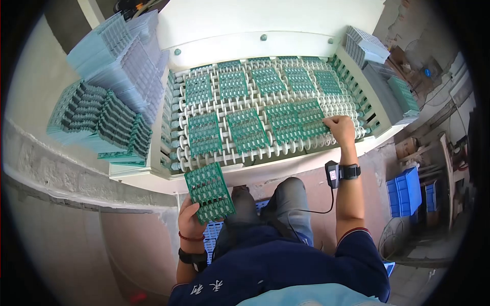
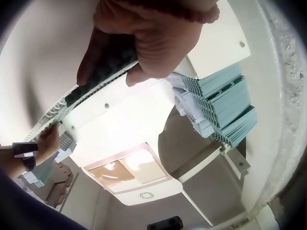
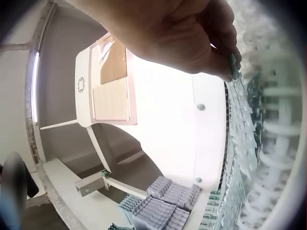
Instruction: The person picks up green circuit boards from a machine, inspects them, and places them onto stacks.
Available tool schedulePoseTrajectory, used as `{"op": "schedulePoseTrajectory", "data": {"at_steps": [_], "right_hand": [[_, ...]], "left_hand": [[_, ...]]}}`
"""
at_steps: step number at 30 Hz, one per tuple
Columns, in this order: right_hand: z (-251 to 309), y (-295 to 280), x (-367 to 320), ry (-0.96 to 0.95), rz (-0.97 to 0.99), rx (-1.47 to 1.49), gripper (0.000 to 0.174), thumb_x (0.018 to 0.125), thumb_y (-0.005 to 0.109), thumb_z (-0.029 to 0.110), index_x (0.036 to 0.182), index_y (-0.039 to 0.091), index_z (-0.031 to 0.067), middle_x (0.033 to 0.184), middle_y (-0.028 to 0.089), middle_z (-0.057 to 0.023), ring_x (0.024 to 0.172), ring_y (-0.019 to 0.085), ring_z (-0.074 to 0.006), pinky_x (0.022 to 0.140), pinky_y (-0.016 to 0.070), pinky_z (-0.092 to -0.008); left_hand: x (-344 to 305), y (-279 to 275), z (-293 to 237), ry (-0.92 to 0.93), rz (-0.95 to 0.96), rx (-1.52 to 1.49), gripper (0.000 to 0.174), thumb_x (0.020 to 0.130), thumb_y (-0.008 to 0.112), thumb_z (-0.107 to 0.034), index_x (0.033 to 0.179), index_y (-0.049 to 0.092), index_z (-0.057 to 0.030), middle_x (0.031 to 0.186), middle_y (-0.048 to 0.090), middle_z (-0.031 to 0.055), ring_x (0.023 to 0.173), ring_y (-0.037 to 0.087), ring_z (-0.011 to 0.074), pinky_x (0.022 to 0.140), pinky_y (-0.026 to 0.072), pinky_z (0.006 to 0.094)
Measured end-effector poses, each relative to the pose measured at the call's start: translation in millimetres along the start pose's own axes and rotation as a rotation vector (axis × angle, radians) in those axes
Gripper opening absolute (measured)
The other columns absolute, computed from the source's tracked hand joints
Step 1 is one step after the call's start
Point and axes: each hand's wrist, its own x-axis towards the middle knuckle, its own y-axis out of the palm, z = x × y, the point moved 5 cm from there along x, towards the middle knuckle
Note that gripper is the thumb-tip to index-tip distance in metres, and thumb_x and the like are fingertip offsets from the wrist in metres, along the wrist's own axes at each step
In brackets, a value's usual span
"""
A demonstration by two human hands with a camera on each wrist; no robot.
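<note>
My left hand (image 1: 189,223) grips a green circuit board panel (image 1: 209,191) by its lower left edge, in front of the machine. In the left wrist view the thumb and fingers of that hand (image 2: 156,40) close on the dark panel (image 2: 112,64) from both sides. My right hand (image 1: 341,130) reaches to the front right of the roller conveyor (image 1: 339,106). Its thumb and fingertips pinch the right edge of another green board panel (image 1: 312,118) lying on the rollers. The right wrist view shows that hand (image 3: 182,36) with its fingertips at the board's corner.
More green panels (image 1: 247,130) lie in rows on the white rollers. Tall stacks of boards (image 1: 125,66) stand on the left ledge, with a green stack (image 1: 97,120) nearer me. Further stacks (image 1: 365,46) line the right ledge. A blue crate (image 1: 404,193) sits low at right.
</note>
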Motion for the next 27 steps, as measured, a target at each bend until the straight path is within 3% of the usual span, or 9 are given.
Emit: {"op": "schedulePoseTrajectory", "data": {"at_steps": [4, 7, 9, 12, 14, 19, 24, 26, 27], "right_hand": [[-10, -19, -6, 0.020, -0.082, -0.106, 0.026, 0.073, 0.066, 0.033, 0.082, 0.071, 0.0082, 0.070, 0.065, -0.0143, 0.066, 0.064, -0.0300, 0.062, 0.0490, -0.0375], [14, -7, -40, -0.174, -0.011, 0.190, 0.023, 0.076, 0.067, 0.028, 0.083, 0.071, 0.0065, 0.068, 0.065, -0.0127, 0.063, 0.064, -0.0231, 0.059, 0.0477, -0.0322], [42, 16, -77, -0.214, 0.277, 0.462, 0.023, 0.076, 0.071, 0.025, 0.087, 0.070, 0.0044, 0.077, 0.067, -0.0084, 0.067, 0.060, -0.0136, 0.060, 0.0467, -0.0283], [72, 69, -139, -0.313, 0.656, 0.881, 0.028, 0.079, 0.070, 0.023, 0.094, 0.066, 0.0001, 0.075, 0.064, -0.0055, 0.065, 0.059, -0.0131, 0.058, 0.0479, -0.0257], [92, 75, -166, -0.131, 0.983, 0.893, 0.023, 0.082, 0.067, 0.017, 0.094, 0.063, -0.0027, 0.075, 0.065, -0.0065, 0.061, 0.061, -0.0092, 0.055, 0.0501, -0.0219], [64, 57, -129, 0.037, 0.811, 1.050, 0.017, 0.086, 0.062, 0.017, 0.087, 0.064, 0.0006, 0.069, 0.063, -0.0038, 0.053, 0.057, -0.0072, 0.048, 0.0485, -0.0205], [-35, -24, -21, 0.009, 0.104, 0.829, 0.017, 0.083, 0.064, 0.018, 0.084, 0.066, 0.0011, 0.061, 0.059, -0.0005, 0.046, 0.051, -0.0050, 0.042, 0.0405, -0.0176], [-71, -47, 14, 0.031, 0.037, 0.709, 0.018, 0.084, 0.062, 0.017, 0.081, 0.066, 0.0001, 0.059, 0.056, 0.0010, 0.045, 0.047, -0.0033, 0.041, 0.0375, -0.0171], [-98, -47, 33, 0.069, 0.020, 0.619, 0.018, 0.080, 0.065, 0.017, 0.081, 0.067, -0.0006, 0.057, 0.058, -0.0026, 0.045, 0.053, -0.0119, 0.044, 0.0430, -0.0241]], "left_hand": [[0, 10, 5, -0.010, 0.044, 0.051, 0.054, 0.081, 0.052, -0.014, 0.126, 0.034, 0.0096, 0.106, 0.055, 0.0250, 0.076, 0.063, 0.0323, 0.052, 0.0555, 0.0386], [5, 8, 13, -0.007, 0.034, 0.128, 0.049, 0.082, 0.051, -0.012, 0.125, 0.036, 0.0079, 0.106, 0.056, 0.0231, 0.077, 0.064, 0.0303, 0.051, 0.0554, 0.0371], [13, 7, 20, -0.013, 0.042, 0.174, 0.047, 0.083, 0.052, -0.011, 0.124, 0.037, 0.0066, 0.105, 0.057, 0.0220, 0.077, 0.064, 0.0291, 0.051, 0.0553, 0.0363], [26, 21, 31, -0.054, 0.108, 0.124, 0.042, 0.084, 0.052, -0.003, 0.124, 0.038, 0.0024, 0.106, 0.058, 0.0192, 0.081, 0.065, 0.0280, 0.056, 0.0580, 0.0372], [30, 28, 37, -0.068, 0.027, 0.198, 0.041, 0.084, 0.053, -0.003, 0.122, 0.039, 0.0017, 0.101, 0.060, 0.0173, 0.077, 0.065, 0.0267, 0.054, 0.0571, 0.0356], [28, 23, 37, -0.027, 0.079, 0.200, 0.043, 0.084, 0.052, -0.006, 0.124, 0.038, 0.0024, 0.104, 0.059, 0.0186, 0.079, 0.065, 0.0283, 0.056, 0.0568, 0.0383], [15, 37, 18, -0.027, 0.117, 0.037, 0.058, 0.082, 0.047, -0.020, 0.129, 0.029, 0.0088, 0.111, 0.053, 0.0280, 0.088, 0.061, 0.0371, 0.059, 0.0567, 0.0453], [10, 27, 18, -0.023, 0.092, 0.020, 0.061, 0.080, 0.047, -0.019, 0.130, 0.027, 0.0095, 0.112, 0.052, 0.0285, 0.087, 0.061, 0.0385, 0.058, 0.0568, 0.0455], [10, 19, 19, -0.033, 0.108, 0.036, 0.058, 0.081, 0.047, -0.018, 0.129, 0.028, 0.0089, 0.112, 0.052, 0.0281, 0.086, 0.062, 0.0382, 0.056, 0.0567, 0.0444]]}}
